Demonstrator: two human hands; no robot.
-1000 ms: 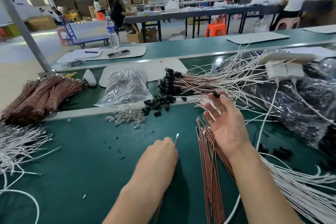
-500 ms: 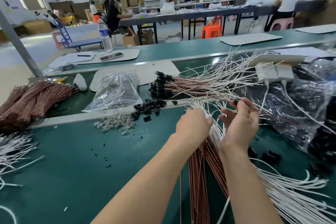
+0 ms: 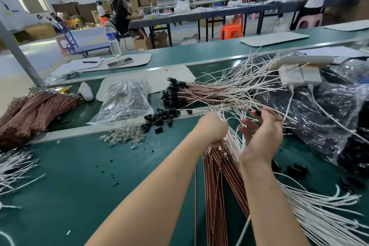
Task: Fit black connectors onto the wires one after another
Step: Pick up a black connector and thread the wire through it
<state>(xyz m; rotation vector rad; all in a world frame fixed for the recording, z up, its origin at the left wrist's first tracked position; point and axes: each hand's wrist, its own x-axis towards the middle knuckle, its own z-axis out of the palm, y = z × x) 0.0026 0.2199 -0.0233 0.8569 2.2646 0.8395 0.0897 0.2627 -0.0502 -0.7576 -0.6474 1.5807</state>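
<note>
Head view: L hand [image 3: 211, 130] clenched in a fist round a bundle of wires [image 3: 216, 175], brown w/ white ends fanning up past the knuckles, held over the green surface [image 3: 79, 185] centre-right. R hand [image 3: 261, 136] just beside it, palm toward camera, lower fingers [image 3: 246, 128] loosely spread. Thumb and forefinger seem to pinch a small black connector [image 3: 258, 113], though it's blurry. Heap of loose connectors [image 3: 161, 117] sits further back on the surface, next to a clear bag [image 3: 125, 100] and a scatter of clear bits [image 3: 123, 137]. Behind them lie fitted wires [image 3: 175, 94], black caps at their far-left ends. Bottom right, white wires [image 3: 319, 215] spread across the surface.
</note>
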